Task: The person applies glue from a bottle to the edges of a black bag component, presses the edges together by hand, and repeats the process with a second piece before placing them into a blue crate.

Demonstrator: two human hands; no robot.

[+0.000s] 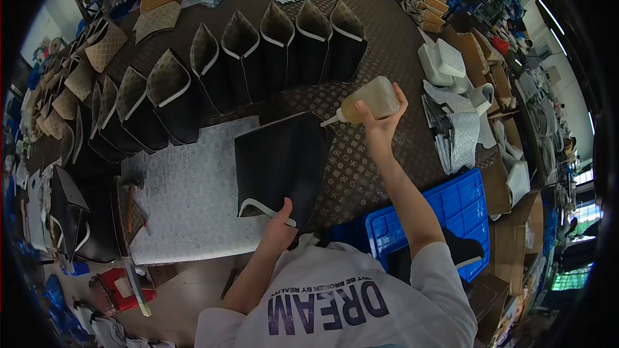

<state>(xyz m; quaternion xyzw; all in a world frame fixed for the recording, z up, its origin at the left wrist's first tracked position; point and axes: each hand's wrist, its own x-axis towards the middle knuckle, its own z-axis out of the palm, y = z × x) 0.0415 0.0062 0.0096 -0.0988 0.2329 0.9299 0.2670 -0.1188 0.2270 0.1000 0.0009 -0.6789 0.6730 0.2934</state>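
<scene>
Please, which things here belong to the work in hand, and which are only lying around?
Belonging to the work:
squeeze bottle, in the right hand
black pouch, in the left hand
standing pouches, probably, being similar

Apparently just lying about:
cardboard box
white containers
silvery sheets

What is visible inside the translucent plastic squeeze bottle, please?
Yellowish liquid sits toward the narrow pale nozzle of the squeeze bottle; the right hand hides whatever lies behind its thumb.

Wht tee (342, 299), prt: "DREAM", "NOT BE BROKEN BY REALITY".
</scene>
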